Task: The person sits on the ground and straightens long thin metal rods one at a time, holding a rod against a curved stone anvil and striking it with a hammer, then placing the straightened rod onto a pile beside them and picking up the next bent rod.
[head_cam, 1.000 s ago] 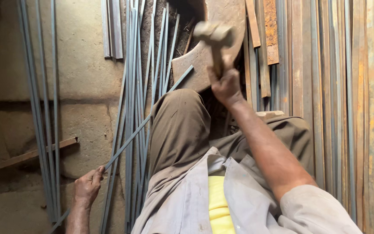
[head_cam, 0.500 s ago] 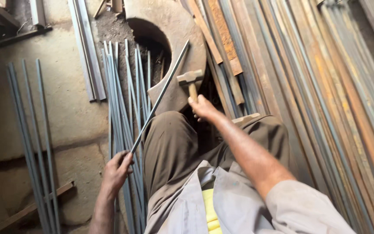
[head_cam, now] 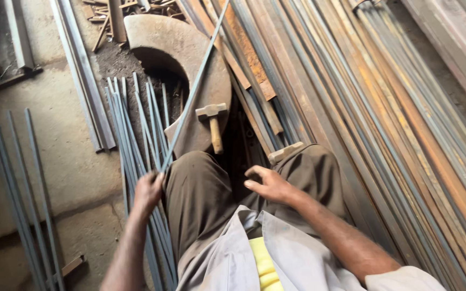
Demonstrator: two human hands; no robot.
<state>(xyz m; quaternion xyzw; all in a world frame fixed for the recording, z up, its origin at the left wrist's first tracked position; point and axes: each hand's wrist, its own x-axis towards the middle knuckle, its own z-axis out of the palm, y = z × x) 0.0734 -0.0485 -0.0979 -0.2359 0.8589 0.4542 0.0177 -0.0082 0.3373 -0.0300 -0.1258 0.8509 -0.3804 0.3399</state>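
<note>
Concrete floor [head_cam: 39, 161] fills the left of the head view, dusty and cracked, while long rusty steel bars [head_cam: 384, 124] run from 6 toward 12 o'clock across the whole right side. Between them lies a thick curved steel plate [head_cam: 190, 48], and on it rests the hammer [head_cam: 212, 123], head toward 12, wooden handle pointing back at me.

My left hand [head_cam: 148, 193] sits at about 8 o'clock from the hammer, fingers curled tight around a thin grey rod [head_cam: 192, 91] that slants up past the plate toward 1 o'clock. Just beside that hand, a bundle of like rods [head_cam: 136, 129] lies on the floor against my left knee.

My right hand [head_cam: 268, 184] rests loosely on my trousers between my knees, fingers half bent and slightly apart, holding nothing. From it the hammer lies near, at 11 o'clock, handle end apart from my fingertips. More loose rods [head_cam: 20, 183] lie at the far left.
</note>
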